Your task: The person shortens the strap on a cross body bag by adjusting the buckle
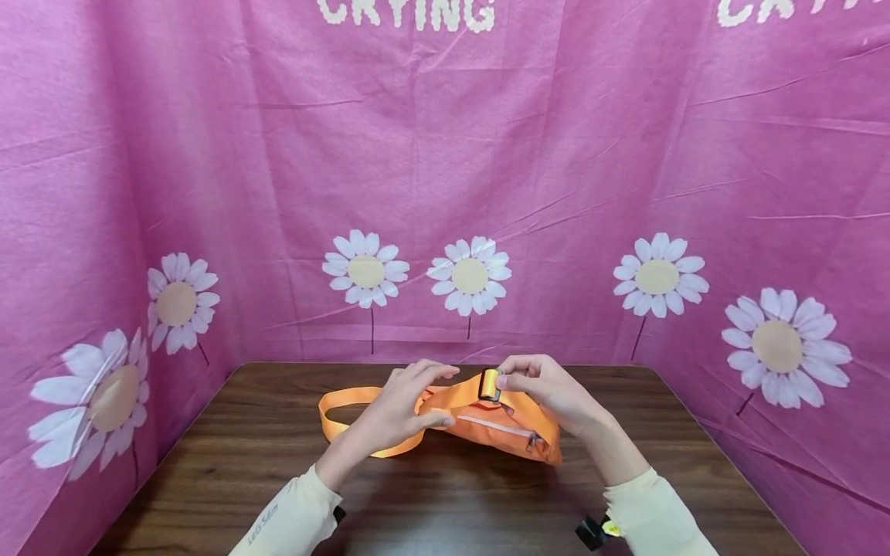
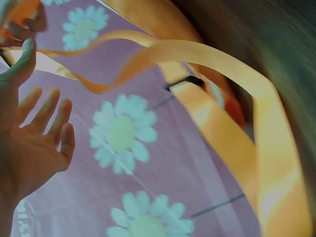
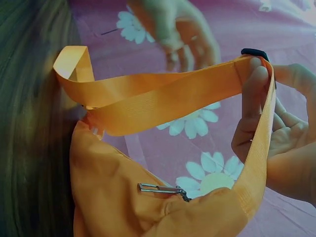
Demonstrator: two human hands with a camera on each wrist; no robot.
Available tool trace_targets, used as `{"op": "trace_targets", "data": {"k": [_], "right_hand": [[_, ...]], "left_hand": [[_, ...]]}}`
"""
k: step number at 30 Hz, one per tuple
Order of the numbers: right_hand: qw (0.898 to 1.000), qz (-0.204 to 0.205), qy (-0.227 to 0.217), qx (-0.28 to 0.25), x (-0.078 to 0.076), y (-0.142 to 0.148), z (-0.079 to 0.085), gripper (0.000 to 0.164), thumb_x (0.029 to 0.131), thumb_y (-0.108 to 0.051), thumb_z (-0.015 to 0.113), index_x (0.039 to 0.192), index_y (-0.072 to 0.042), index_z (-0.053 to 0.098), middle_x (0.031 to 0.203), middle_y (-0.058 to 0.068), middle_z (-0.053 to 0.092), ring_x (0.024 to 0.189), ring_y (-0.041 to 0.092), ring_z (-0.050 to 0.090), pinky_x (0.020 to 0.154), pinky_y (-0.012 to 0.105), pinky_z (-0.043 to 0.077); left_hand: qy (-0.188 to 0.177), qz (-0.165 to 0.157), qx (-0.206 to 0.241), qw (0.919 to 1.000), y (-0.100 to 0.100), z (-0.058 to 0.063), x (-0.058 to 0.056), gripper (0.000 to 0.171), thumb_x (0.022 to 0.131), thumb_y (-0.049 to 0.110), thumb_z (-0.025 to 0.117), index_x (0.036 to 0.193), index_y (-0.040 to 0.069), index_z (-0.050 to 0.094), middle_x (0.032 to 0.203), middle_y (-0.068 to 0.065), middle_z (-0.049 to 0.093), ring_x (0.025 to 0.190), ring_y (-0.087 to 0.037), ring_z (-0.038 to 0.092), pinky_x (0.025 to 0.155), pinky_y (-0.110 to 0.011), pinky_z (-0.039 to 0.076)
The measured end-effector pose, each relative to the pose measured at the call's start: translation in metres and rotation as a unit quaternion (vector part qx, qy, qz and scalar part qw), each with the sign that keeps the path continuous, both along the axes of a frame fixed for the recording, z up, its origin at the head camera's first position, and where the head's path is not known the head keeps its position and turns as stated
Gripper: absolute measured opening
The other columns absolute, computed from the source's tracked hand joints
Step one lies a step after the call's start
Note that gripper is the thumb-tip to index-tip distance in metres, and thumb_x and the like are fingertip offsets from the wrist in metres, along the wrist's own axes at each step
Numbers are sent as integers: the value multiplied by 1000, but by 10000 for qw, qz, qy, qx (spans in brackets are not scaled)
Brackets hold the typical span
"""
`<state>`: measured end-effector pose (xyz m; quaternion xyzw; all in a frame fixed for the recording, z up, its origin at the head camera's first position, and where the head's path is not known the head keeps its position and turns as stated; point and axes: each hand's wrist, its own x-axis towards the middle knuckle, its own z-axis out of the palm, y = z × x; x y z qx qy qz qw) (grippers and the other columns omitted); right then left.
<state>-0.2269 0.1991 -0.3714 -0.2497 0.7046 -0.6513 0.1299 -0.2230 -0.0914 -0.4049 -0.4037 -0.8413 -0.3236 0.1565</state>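
Observation:
An orange zippered bag point(image 1: 511, 432) with a long orange strap point(image 1: 341, 401) lies on the wooden table. My right hand point(image 1: 552, 386) pinches the strap at its black slide buckle point(image 1: 490, 384), lifting that part above the bag. In the right wrist view, thumb and fingers close on the strap beside the buckle point(image 3: 255, 53); the metal zipper pull point(image 3: 160, 188) hangs lower on the bag. My left hand point(image 1: 403, 401) hovers by the strap, fingers spread and loosely bent. In the left wrist view that hand point(image 2: 42, 143) holds nothing, and the strap point(image 2: 197, 52) loops past it.
The dark brown wooden table point(image 1: 208, 463) spreads around the bag. A pink cloth point(image 1: 556, 154) printed with white daisies hangs behind it and along both sides. Black wrist devices point(image 1: 591, 533) show below the sleeves.

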Motion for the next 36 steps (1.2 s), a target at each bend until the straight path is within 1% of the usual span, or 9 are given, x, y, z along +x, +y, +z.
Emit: {"op": "trace_targets", "data": {"k": [4, 7, 9, 15, 19, 23, 28, 32, 36], "right_hand": [[9991, 24, -7, 418, 4, -7, -1, 20, 94, -18, 74, 101, 0, 71, 86, 8, 64, 73, 16, 58, 65, 27, 52], [9982, 130, -8, 578, 6, -13, -4, 20, 94, -20, 75, 102, -2, 72, 84, 10, 66, 70, 16, 60, 63, 26, 52], [9977, 261, 11, 621, 6, -17, -6, 20, 95, -20, 74, 102, -2, 72, 84, 11, 68, 69, 16, 61, 62, 26, 53], [9969, 531, 25, 581, 5, -19, -8, 19, 97, -17, 71, 106, 0, 72, 89, 15, 69, 72, 18, 64, 64, 27, 54], [9967, 545, -63, 598, 2, -12, -8, 22, 97, -18, 71, 110, 0, 72, 92, 14, 69, 74, 17, 62, 66, 28, 53], [9963, 424, -48, 748, -1, -7, -10, 22, 96, -21, 73, 108, -2, 74, 90, 10, 68, 79, 17, 59, 69, 28, 51], [9957, 460, -20, 800, -3, -7, -13, 21, 95, -21, 73, 105, -2, 75, 89, 8, 67, 81, 17, 58, 69, 27, 50], [9961, 560, -50, 677, -3, -10, -13, 20, 96, -18, 72, 105, 0, 74, 87, 8, 67, 78, 16, 59, 67, 27, 51], [9966, 607, -77, 546, -2, -13, -13, 20, 96, -17, 72, 106, 1, 74, 86, 8, 68, 76, 15, 59, 67, 27, 51]], "left_hand": [[48, -137, 220, 9997, 8, 8, 13, 61, 92, 38, 78, 145, 18, 53, 137, 8, 55, 123, -11, 52, 101, -45, 35], [147, -217, 232, 9994, 13, 9, 18, 57, 95, 41, 73, 145, 19, 54, 138, 10, 55, 128, -8, 47, 103, -45, 35], [231, -272, 247, 9991, 15, 9, 19, 55, 95, 41, 73, 143, 20, 56, 136, 11, 56, 126, -8, 49, 101, -45, 36], [261, -282, 388, 9985, 15, 9, 20, 50, 93, 41, 75, 136, 17, 62, 127, 15, 60, 112, -7, 56, 97, -45, 39], [102, -277, 492, 9984, 12, 11, 19, 48, 95, 39, 73, 136, 17, 62, 126, 15, 60, 114, -9, 56, 99, -47, 39], [-19, -330, 624, 9975, 10, 12, 17, 46, 96, 34, 73, 138, 17, 61, 128, 14, 60, 116, -11, 56, 98, -48, 40], [-295, -465, 562, 9969, 9, 11, 18, 50, 96, 41, 72, 140, 21, 60, 129, 19, 58, 117, -8, 55, 98, -45, 38], [-297, -566, 529, 9966, 9, 11, 19, 51, 95, 45, 72, 138, 21, 61, 128, 18, 58, 117, -12, 56, 96, -44, 38], [-239, -565, 498, 9969, 10, 10, 18, 50, 94, 46, 72, 138, 24, 62, 129, 17, 58, 118, -8, 54, 94, -43, 38]]}}
